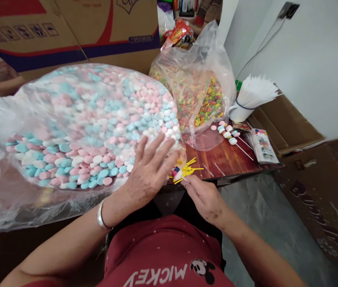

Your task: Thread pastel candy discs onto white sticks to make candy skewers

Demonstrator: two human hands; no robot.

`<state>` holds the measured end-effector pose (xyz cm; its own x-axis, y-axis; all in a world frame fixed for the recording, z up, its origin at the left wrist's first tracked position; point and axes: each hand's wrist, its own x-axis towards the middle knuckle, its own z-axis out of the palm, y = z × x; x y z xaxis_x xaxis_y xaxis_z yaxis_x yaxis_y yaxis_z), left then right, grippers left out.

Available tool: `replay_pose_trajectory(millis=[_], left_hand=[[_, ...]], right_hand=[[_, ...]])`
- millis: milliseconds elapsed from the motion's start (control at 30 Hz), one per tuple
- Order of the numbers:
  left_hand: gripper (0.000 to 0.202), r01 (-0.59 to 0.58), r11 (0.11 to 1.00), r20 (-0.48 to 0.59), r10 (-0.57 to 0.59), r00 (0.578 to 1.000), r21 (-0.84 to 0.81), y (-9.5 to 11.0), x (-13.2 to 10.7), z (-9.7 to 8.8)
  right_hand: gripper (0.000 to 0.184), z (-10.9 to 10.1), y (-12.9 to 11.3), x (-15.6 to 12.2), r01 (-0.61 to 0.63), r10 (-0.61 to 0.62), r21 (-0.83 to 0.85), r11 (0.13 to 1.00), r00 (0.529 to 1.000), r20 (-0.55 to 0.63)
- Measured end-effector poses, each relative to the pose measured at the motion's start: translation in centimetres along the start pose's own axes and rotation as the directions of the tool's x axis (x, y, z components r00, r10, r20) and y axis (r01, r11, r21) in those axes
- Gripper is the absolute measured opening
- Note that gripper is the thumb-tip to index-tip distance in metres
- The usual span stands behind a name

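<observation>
Pinched in the fingers of my right hand [203, 195] is the white stick of a candy skewer [177, 172]. Its top is in clear wrapping with a red and blue print, partly hidden behind my left hand. My left hand [152, 169], a silver bracelet at its wrist, is open with fingers spread beside the wrapped top; whether it touches the wrapping I cannot tell. Under the skewer lies a bunch of yellow twist ties [191, 167]. Left of my hands, a large clear bag [97, 119] holds pink, blue and white candies.
A clear bag of coloured ring candies [204, 99] stands behind. To the right are candy skewers [228, 131], a mug of white sticks [242, 111] and a pack of printed bags [263, 146]. Cardboard boxes [309, 199] stand beside the table [203, 157]. Another person's arm [1, 85] shows at far left.
</observation>
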<state>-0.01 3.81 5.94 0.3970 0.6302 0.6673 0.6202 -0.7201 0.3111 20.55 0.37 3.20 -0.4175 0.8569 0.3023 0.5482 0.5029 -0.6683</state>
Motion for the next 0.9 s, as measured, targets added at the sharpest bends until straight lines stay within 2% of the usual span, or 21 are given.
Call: replay_pose_trajectory(millis=[33,67,100,133,167,200,233,267,300,333,367,433,467,533,633,767,900], left_hand=[[0.034,0.076,0.997,-0.152,-0.077,0.985,-0.015,0.0,-0.3,0.3],[0.035,0.161,0.984,-0.305,-0.176,0.936,-0.075,0.1,-0.7,0.7],[0.036,0.246,0.951,-0.409,-0.302,0.861,-0.185,0.3,-1.2,1.1],[0.036,0.320,0.883,-0.454,-0.454,0.767,-0.342,0.5,-1.6,1.6],[0.033,0.374,0.767,-0.411,-0.610,0.678,-0.522,0.8,-2.0,2.1],[0.029,0.415,0.598,-0.279,-0.743,0.609,-0.686,1.2,-2.2,2.5],[0.026,0.429,0.404,-0.114,-0.821,0.559,-0.808,1.5,-2.3,2.9],[0.026,0.426,0.212,0.054,-0.845,0.532,-0.879,1.8,-2.1,3.2],[0.029,0.407,0.047,0.191,-0.830,0.524,-0.912,2.1,-1.9,3.4],[0.034,0.373,-0.077,0.279,-0.804,0.525,-0.925,2.2,-1.6,3.5],[0.039,0.336,-0.166,0.332,-0.783,0.527,-0.927,2.3,-1.2,3.6],[0.041,0.282,-0.266,0.379,-0.771,0.511,-0.922,2.2,-0.5,3.5],[0.039,0.268,-0.293,0.393,-0.774,0.496,-0.918,2.1,-0.2,3.4],[0.033,0.253,-0.331,0.414,-0.780,0.469,-0.909,1.8,0.1,3.3],[0.031,0.228,-0.376,0.440,-0.780,0.445,-0.898,1.6,0.2,3.4],[0.030,0.219,-0.418,0.472,-0.773,0.424,-0.882,1.7,0.2,3.5],[0.030,0.217,-0.390,0.446,-0.780,0.438,-0.895,1.8,0.3,3.6]], right_hand=[[0.021,0.9,0.1,-0.2,-0.002,0.000,-0.019,1.000,0.997,-0.078],[0.020,1.6,0.2,-0.3,-0.002,-0.003,-0.035,0.999,0.991,-0.134],[0.021,2.2,0.3,-0.3,0.002,-0.010,-0.045,0.999,0.984,-0.179],[0.021,2.6,0.4,-0.3,0.007,-0.016,-0.048,0.999,0.978,-0.207],[0.022,3.0,0.4,-0.3,0.010,-0.020,-0.044,0.999,0.974,-0.225],[0.022,3.2,0.4,-0.2,0.015,-0.022,-0.031,0.999,0.972,-0.233],[0.023,3.5,0.3,-0.2,0.017,-0.018,-0.008,1.000,0.973,-0.230],[0.023,3.7,0.3,-0.1,0.014,-0.009,0.023,1.000,0.975,-0.221],[0.024,3.9,0.2,0.0,0.009,0.004,0.063,0.998,0.980,-0.200],[0.025,4.2,0.1,0.0,0.002,0.017,0.109,0.994,0.985,-0.169],[0.025,4.4,-0.1,0.0,-0.007,0.028,0.156,0.988,0.991,-0.131],[0.026,4.9,-0.3,0.0,-0.022,0.038,0.205,0.979,0.997,-0.075],[0.026,5.1,-0.4,0.0,-0.023,0.040,0.194,0.981,0.996,-0.080],[0.029,5.4,-0.4,-0.1,-0.004,0.022,0.104,0.995,0.985,-0.170],[0.042,5.8,-0.3,-0.2,0.066,-0.088,-0.081,0.995,0.949,-0.304],[0.045,6.1,-0.1,-0.1,0.160,-0.202,-0.161,0.974,0.933,-0.298],[0.048,6.1,-0.2,0.1,0.201,-0.261,-0.219,0.955,0.919,-0.295]])
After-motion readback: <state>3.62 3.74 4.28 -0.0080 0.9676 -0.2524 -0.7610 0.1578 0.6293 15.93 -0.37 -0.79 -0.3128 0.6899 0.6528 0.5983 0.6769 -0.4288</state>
